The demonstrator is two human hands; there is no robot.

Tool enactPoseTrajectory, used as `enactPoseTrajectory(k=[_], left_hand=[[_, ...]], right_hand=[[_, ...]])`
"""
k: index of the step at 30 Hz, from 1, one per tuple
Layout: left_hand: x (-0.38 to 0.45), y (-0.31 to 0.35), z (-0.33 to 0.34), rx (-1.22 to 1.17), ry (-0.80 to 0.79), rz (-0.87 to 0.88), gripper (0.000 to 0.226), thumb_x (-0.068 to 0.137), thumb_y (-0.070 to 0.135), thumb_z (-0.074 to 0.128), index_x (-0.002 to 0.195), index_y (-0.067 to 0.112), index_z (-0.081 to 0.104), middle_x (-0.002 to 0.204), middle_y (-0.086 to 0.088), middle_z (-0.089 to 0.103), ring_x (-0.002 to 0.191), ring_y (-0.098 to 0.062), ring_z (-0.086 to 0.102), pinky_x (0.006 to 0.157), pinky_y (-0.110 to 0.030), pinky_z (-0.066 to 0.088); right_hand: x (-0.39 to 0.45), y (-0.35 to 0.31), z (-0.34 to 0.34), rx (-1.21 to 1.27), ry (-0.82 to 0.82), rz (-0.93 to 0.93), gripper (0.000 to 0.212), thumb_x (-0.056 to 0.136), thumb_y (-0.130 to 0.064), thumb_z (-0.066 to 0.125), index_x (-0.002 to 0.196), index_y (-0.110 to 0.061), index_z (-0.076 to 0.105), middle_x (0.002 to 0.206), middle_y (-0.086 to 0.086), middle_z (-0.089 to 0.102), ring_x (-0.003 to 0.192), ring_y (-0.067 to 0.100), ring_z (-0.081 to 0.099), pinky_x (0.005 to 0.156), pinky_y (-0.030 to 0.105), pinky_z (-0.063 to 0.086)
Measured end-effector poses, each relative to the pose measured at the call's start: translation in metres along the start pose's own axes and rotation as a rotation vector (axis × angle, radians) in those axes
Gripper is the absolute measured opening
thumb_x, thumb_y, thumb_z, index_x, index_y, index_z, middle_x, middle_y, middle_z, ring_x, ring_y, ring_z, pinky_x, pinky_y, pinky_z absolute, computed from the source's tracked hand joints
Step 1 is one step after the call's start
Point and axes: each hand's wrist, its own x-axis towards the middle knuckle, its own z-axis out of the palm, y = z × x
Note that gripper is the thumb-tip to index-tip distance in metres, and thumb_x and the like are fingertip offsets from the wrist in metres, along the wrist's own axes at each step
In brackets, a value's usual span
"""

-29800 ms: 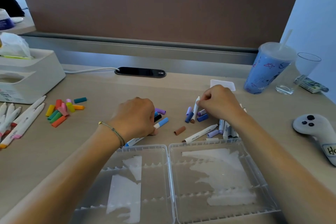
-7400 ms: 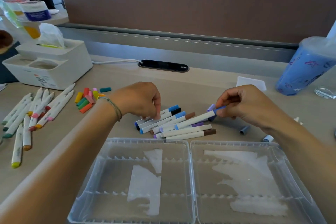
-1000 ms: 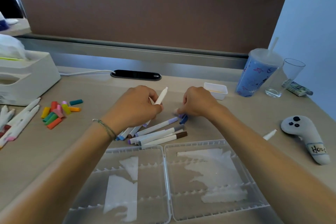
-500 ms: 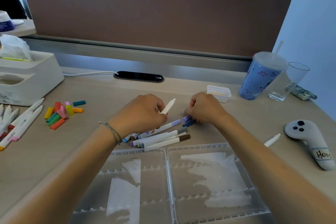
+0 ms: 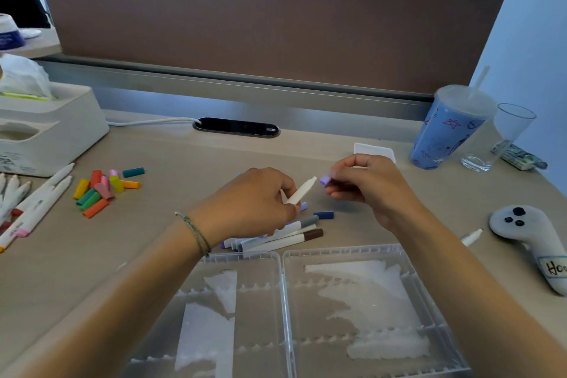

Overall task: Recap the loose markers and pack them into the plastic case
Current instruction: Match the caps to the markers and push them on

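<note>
Desk: pale wood tabletop (image 5: 190, 163) backed by a brown fabric divider panel (image 5: 260, 18).
Left hand: left hand (image 5: 254, 205), a thin cord bracelet at its wrist, has fingers curled round a white uncapped marker (image 5: 302, 190) and holds it above the desk, bare tip slanting up toward the right hand.
Right hand: right hand (image 5: 365, 184) pinches a small lilac marker cap (image 5: 325, 179) between thumb and fingertips, the other fingers loosely bent.
Gap: cap and marker tip are near each other but apart, open end of the cap facing the tip.
Capped markers: a fan of white-barrelled markers (image 5: 276, 238) lies just below the left hand, partly hidden by it; a grey cap and a brown cap show at the right ends, and the exact count cannot be told.
Loose caps near hands: one dark blue cap (image 5: 323, 215) on the desk, between the hands and the fan.
Case: one clear plastic hinged case (image 5: 285, 313) lies open, two halves side by side, nearest the viewer, just beside the fan; no markers in it.
Left side: cluster of roughly ten bright caps (image 5: 104, 189); beside it several uncapped white markers (image 5: 33, 202), cut off by the frame edge.
Right side: one lone white marker (image 5: 471, 237) by the right forearm, a grey handheld controller (image 5: 527, 242), a blue lidded tumbler with straw (image 5: 445, 129), a clear drinking glass (image 5: 497, 138).
Far left: white tissue box (image 5: 46, 129).
</note>
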Motion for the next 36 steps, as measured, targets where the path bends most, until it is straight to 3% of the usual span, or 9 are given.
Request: enactPoseTrajectory(k=[5, 15, 18, 24, 29, 33, 36], left_hand=[[-0.001, 0.001, 0.002, 0.007, 0.015, -0.003, 0.018, 0.093, 0.044, 0.064, 0.099, 0.027, 0.068, 0.074, 0.005, 0.074, 0.061, -0.011, 0.071, 0.068, -0.031, 0.063], [-0.001, 0.004, 0.003, 0.007, 0.092, 0.027, 0.017, 0.094, 0.04, 0.063, 0.095, 0.028, 0.073, 0.07, 0.006, 0.072, 0.066, -0.013, 0.068, 0.078, -0.038, 0.059], [0.001, 0.003, 0.005, -0.011, 0.185, 0.042, 0.017, 0.096, 0.034, 0.062, 0.094, 0.025, 0.077, 0.07, 0.002, 0.07, 0.069, -0.02, 0.066, 0.076, -0.044, 0.059], [0.007, -0.002, 0.015, 0.139, 0.344, 0.056, 0.018, 0.098, 0.026, 0.06, 0.099, 0.022, 0.077, 0.076, 0.003, 0.066, 0.068, -0.017, 0.058, 0.065, -0.034, 0.054], [0.007, -0.005, 0.019, 0.164, 0.217, 0.012, 0.017, 0.094, 0.04, 0.064, 0.09, 0.027, 0.074, 0.072, 0.006, 0.063, 0.061, -0.012, 0.055, 0.055, -0.026, 0.043], [0.008, -0.012, 0.016, 0.256, 0.22, 0.007, 0.016, 0.087, 0.041, 0.072, 0.094, 0.028, 0.078, 0.082, 0.009, 0.07, 0.072, -0.01, 0.062, 0.071, -0.033, 0.057], [0.01, -0.015, 0.014, 0.271, 0.205, -0.015, 0.016, 0.083, 0.041, 0.077, 0.096, 0.032, 0.078, 0.086, 0.013, 0.07, 0.078, -0.008, 0.063, 0.075, -0.034, 0.058]], right_hand=[[-0.005, -0.005, -0.001, 0.156, -0.049, 0.002, 0.016, 0.09, -0.007, 0.072, 0.101, 0.005, 0.073, 0.089, 0.019, 0.078, 0.076, 0.024, 0.076, 0.068, 0.027, 0.064], [-0.01, -0.008, 0.005, 0.032, -0.069, -0.141, 0.011, 0.09, -0.003, 0.072, 0.097, 0.005, 0.07, 0.083, 0.016, 0.078, 0.076, 0.027, 0.077, 0.07, 0.03, 0.064], [-0.011, -0.012, 0.004, 0.02, -0.048, -0.22, 0.008, 0.089, -0.001, 0.073, 0.092, 0.005, 0.069, 0.081, 0.015, 0.078, 0.075, 0.029, 0.077, 0.069, 0.031, 0.064], [-0.014, -0.006, 0.012, 0.01, 0.016, -0.301, 0.008, 0.088, -0.001, 0.074, 0.089, 0.006, 0.071, 0.08, 0.012, 0.078, 0.073, 0.027, 0.077, 0.069, 0.032, 0.064], [-0.008, -0.011, -0.006, -0.227, -0.128, -0.164, 0.009, 0.094, -0.003, 0.069, 0.086, -0.002, 0.073, 0.08, 0.01, 0.078, 0.075, 0.025, 0.077, 0.068, 0.03, 0.063], [0.002, -0.021, -0.065, -0.568, 0.007, -0.005, 0.012, 0.093, -0.006, 0.068, 0.084, 0.001, 0.073, 0.071, 0.011, 0.077, 0.063, 0.024, 0.072, 0.059, 0.029, 0.06], [0.01, -0.01, -0.109, -0.813, 0.076, 0.251, 0.011, 0.091, -0.004, 0.065, 0.089, 0.007, 0.067, 0.065, 0.015, 0.074, 0.056, 0.025, 0.07, 0.056, 0.031, 0.058]])
